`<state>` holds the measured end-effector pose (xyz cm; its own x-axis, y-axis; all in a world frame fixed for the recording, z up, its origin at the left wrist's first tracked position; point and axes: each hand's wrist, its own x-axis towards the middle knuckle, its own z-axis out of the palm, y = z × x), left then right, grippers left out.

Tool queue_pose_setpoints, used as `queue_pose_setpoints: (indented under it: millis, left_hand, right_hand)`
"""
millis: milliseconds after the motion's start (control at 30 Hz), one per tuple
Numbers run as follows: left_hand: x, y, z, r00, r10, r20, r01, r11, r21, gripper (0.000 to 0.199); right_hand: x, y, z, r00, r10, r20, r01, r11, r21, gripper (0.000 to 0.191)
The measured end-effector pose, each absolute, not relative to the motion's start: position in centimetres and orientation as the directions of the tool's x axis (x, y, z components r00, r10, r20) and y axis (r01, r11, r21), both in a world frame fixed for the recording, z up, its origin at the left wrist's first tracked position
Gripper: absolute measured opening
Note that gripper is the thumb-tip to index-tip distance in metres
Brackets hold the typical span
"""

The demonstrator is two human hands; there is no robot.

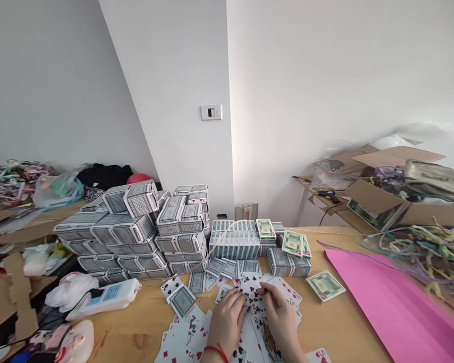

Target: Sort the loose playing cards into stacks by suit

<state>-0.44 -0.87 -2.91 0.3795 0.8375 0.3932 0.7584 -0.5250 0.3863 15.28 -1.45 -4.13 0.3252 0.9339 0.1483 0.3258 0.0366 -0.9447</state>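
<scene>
Between my two hands are a few playing cards, with an eight of clubs and a ten of clubs showing. My left hand, a red string at its wrist, has its fingers closed at the cards' left edge. At the right edge, my right hand grips them with thumb and fingers bent; the fingertips are partly hidden. Loose cards lie face up beneath and around both hands, among them a two of diamonds. A face-down card with a grey patterned back lies to the left.
Stacked grey card boxes stand at the back left. Behind my hands is a block of wrapped packs. A green pack lies on the right, by a pink sheet. A white power strip sits on the left.
</scene>
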Motion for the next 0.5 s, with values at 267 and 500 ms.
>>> queue_pose_setpoints:
  millis: [267, 500]
  left_hand:
    - [-0.8, -1.1, -2.2, 0.433, 0.829, 0.353, 0.755, -0.548, 0.36, 0.038]
    - [-0.8, -0.7, -2.2, 0.435, 0.865, 0.251, 0.739, -0.502, 0.449, 0.033]
  right_hand:
    - [16.3, -1.6, -4.4, 0.361, 0.853, 0.378, 0.476, 0.18, -0.861, 0.024]
    - [16.2, -1.3, -5.1, 0.202, 0.887, 0.414, 0.793, 0.1, -0.601, 0.035]
